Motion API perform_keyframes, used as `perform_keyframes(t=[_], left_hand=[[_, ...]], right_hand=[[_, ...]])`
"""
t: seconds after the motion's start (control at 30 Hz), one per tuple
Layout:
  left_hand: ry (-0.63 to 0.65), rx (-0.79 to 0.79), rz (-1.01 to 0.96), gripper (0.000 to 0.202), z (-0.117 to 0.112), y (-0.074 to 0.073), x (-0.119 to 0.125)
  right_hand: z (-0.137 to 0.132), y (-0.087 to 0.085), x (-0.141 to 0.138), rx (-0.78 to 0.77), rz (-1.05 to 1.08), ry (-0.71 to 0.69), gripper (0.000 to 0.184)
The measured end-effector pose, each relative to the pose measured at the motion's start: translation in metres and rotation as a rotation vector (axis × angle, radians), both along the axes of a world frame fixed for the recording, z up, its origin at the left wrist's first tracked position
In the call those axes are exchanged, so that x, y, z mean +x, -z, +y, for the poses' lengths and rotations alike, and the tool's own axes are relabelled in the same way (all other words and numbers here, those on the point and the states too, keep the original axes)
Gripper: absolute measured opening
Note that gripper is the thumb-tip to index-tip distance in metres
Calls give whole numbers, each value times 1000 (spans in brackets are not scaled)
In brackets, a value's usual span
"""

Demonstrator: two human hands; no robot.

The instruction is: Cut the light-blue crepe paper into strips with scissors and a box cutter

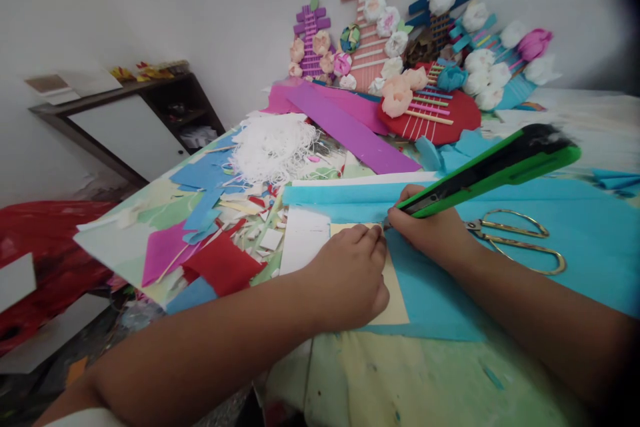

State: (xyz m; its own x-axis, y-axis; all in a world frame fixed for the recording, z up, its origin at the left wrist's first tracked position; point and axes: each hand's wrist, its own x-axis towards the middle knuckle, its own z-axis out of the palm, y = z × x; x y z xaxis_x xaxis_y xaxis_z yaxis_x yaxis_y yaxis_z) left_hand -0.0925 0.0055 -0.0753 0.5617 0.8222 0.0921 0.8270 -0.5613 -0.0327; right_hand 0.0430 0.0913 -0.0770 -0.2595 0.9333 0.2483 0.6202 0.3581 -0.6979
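Observation:
My right hand (440,233) is closed round a green and black utility knife (480,170), its blade end pointing down at the top right corner of a cream card (397,297). With its fingers bent and close together, my left hand (350,277) presses the card down. The fingertips lie right beside the blade, and the very tip of the blade is hard to make out. Under the card are a large sheet of blue paper (565,213) and a white sheet (303,240). Gold-handled scissors (520,240) lie on the blue paper, partly behind my right wrist.
White string (275,147) lies heaped at the back left, near purple paper strips (350,127). Red paper (223,263) and small white scraps (270,240) litter the table's left side. Decorated stick crafts with paper flowers (375,47) lean on the wall. A low cabinet (125,127) stands left.

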Motion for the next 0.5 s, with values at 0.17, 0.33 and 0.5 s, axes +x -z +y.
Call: perform_keyframes(t=[0.17,0.33,0.5], left_hand=[[2,8,-14,53,0,1,0],[-9,-13,-20,53,-1,1,0],[-9,-14,-24,52,-1,0,0]], right_hand=[[-2,-1,0,-19,-1,8,15],[-2,-1,-1,-27,-13,25,15],[-2,-1,-3,-6,-56,24,16]])
